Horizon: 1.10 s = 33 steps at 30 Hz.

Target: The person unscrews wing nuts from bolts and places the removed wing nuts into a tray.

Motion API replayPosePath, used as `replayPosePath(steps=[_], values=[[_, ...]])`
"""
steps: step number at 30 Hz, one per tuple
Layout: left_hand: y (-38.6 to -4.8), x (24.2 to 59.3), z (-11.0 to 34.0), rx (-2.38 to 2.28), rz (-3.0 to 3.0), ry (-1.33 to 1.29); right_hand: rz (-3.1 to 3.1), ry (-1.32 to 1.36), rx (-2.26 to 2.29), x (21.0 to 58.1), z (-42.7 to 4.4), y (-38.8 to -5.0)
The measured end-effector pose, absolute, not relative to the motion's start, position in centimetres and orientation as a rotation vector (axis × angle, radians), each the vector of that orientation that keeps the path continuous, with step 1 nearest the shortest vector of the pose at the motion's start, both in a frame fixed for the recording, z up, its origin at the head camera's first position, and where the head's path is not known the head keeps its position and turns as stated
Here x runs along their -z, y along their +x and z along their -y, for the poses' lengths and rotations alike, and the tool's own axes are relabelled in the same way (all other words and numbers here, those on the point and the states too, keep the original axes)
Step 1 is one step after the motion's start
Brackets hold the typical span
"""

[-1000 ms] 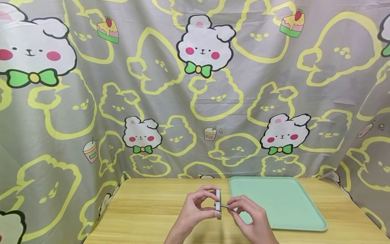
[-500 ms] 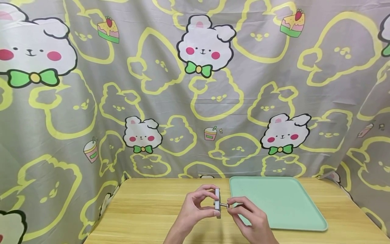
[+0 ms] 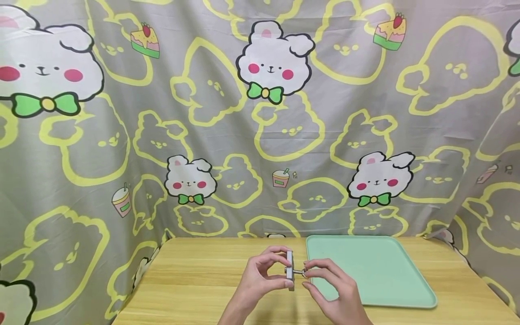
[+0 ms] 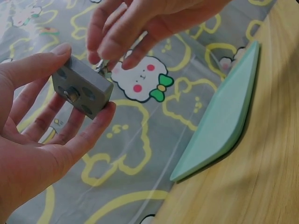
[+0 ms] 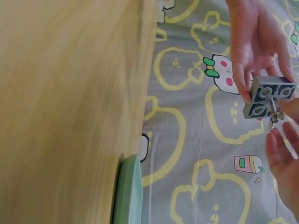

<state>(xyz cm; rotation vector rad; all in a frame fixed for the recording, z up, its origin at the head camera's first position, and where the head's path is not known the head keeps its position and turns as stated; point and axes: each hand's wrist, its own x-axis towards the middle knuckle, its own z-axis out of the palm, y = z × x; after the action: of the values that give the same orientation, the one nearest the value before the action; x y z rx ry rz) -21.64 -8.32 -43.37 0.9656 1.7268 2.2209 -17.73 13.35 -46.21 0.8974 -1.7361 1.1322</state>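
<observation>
A small grey block (image 3: 290,271) with round holes stands on edge in the air above the table. The left hand (image 3: 260,275) grips it between thumb and fingertips. A metal bolt (image 3: 298,272) runs through the block, its small end fitting pointing toward the right hand (image 3: 335,286). The right hand's fingertips are at that end, the thumb spread away below. In the left wrist view the block (image 4: 83,87) shows a bolt head in its face. In the right wrist view the block's hollow underside (image 5: 268,97) and the fitting (image 5: 275,116) show.
A light green tray (image 3: 373,271) lies on the wooden table (image 3: 183,271), to the right of and partly behind the right hand. A grey curtain (image 3: 227,135) with cartoon rabbits hangs behind the table and along its sides.
The right thumb has moved down and away from the bolt's end, and its fingers have spread. The left hand and the block have hardly moved.
</observation>
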Motion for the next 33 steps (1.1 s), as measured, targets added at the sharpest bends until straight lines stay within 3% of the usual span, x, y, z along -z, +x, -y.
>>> replayPosePath(steps=[13, 33], values=[[-21.6, 43.2, 8.3, -2.211, -1.756, 0.995, 2.075, 0.213, -1.914, 44.4, -13.1, -16.4], [-21.5, 43.1, 8.0, -2.187, -1.754, 1.001, 2.123, 0.194, -2.194, 44.2, -13.9, -16.5]])
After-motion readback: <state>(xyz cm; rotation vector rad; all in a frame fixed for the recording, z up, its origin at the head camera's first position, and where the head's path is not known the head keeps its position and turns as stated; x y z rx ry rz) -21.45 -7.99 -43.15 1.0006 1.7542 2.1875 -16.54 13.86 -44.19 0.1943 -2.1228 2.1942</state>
